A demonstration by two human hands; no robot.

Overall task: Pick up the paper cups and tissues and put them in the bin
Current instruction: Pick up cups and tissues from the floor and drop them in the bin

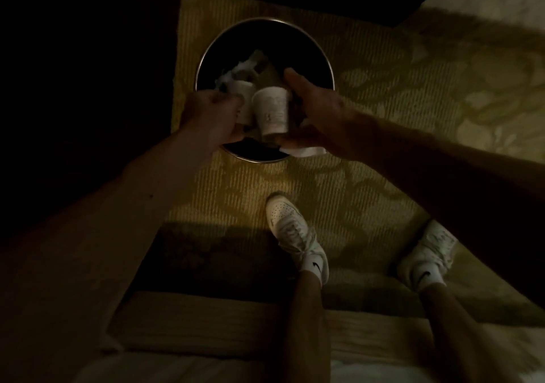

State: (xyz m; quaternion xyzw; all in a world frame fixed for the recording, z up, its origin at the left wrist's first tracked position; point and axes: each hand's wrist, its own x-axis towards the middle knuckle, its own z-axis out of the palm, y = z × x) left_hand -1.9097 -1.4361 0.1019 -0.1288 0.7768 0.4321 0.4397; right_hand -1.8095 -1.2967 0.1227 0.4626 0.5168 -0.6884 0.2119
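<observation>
**Other:** What does the cup look like?

**Me:** The paper cup (270,112) is white and plain, with faint small print down its side that the dim light makes too blurred to read. It is tipped over at a slant. My right hand (315,111) grips it, thumb on the far side and fingers curled under the near side.

**Other:** And where is it?

**Me:** In the air, right above the open mouth of the bin (203,58).

**Other:** Your other hand?

**Me:** My left hand (211,117) is curled round a second cup (245,96), also white, touching the first. Only part of it shows past my fingers.

**Other:** Any tissue?

**Me:** A flat white tissue (306,151) sticks out under my right fingers, across the near rim of the bin. I cannot tell whether I am gripping it. More crumpled tissues (244,65) lie inside the bin, pale against its dark inside.

**Other:** The bin itself?

**Me:** Round and dark, with a thin shiny rim. It stands on a yellowish patterned carpet (368,87). Nearer me on that carpet are my two white shoes (290,229), well apart from the bin.
</observation>
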